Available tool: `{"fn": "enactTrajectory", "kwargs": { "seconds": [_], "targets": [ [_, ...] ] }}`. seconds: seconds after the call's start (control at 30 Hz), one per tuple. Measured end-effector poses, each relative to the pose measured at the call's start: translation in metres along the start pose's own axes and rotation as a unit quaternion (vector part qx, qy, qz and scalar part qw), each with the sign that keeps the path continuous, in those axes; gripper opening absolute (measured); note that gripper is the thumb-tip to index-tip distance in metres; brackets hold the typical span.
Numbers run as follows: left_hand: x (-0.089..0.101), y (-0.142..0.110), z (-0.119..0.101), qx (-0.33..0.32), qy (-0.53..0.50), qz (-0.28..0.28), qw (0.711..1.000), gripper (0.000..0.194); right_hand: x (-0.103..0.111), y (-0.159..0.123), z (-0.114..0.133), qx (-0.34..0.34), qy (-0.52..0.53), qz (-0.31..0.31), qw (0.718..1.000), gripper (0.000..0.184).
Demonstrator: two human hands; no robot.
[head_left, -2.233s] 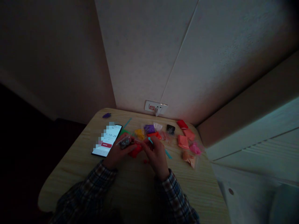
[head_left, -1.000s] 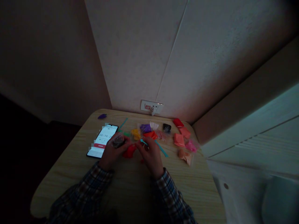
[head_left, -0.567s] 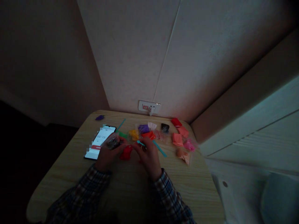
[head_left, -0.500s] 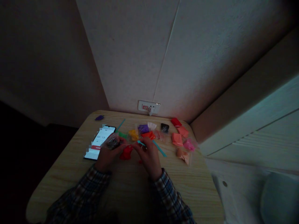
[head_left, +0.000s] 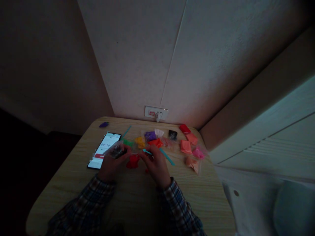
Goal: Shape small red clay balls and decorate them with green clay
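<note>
In dim light both my hands meet over a light wooden table (head_left: 128,200). My left hand (head_left: 110,165) is closed on a small clear plastic bag (head_left: 115,151) with something dark inside. My right hand (head_left: 155,166) is closed round a thin teal tool (head_left: 147,152) whose tip pokes out to the left. A lump of red clay (head_left: 133,161) sits on the table between the two hands, touching my left fingers. A tiny red bit (head_left: 146,170) lies by my right hand.
A lit phone (head_left: 104,150) lies left of my hands. Several small bags of coloured clay (head_left: 186,147) are spread behind and to the right, with teal sticks (head_left: 167,156) among them. A purple piece (head_left: 103,124) sits at the far left corner. A wall socket (head_left: 156,113) is behind.
The view has drifted, so everything sits lower left. My hands keep their grips; the red clay stays between them, and the bag in my left hand has tilted slightly.
</note>
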State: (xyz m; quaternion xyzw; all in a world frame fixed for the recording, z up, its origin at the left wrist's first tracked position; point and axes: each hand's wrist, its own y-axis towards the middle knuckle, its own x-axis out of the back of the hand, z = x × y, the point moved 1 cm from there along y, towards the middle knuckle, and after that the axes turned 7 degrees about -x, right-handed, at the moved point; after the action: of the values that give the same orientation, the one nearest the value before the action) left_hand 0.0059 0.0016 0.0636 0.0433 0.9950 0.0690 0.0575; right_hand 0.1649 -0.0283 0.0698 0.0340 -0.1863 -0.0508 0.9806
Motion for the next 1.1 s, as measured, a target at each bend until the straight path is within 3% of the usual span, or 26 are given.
{"fn": "enactTrajectory", "kwargs": {
  "seconds": [0.17,0.67,0.93,1.1],
  "targets": [
    [-0.002,-0.002,0.006,0.011,0.012,0.043,0.999,0.028,-0.005,0.0,0.003,0.009,0.007,0.01,1.0,0.012],
    [-0.004,-0.004,0.002,0.024,-0.056,0.059,0.996,0.03,-0.007,-0.001,0.004,0.004,0.052,0.043,0.998,0.012],
    [-0.002,0.0,0.005,0.008,-0.043,0.038,0.998,0.029,-0.005,0.001,0.002,-0.032,0.103,0.022,0.994,0.016],
    [-0.001,-0.001,0.007,0.005,-0.039,0.026,0.999,0.03,-0.002,0.001,0.004,-0.052,0.121,0.042,0.99,0.018]
  ]
}}
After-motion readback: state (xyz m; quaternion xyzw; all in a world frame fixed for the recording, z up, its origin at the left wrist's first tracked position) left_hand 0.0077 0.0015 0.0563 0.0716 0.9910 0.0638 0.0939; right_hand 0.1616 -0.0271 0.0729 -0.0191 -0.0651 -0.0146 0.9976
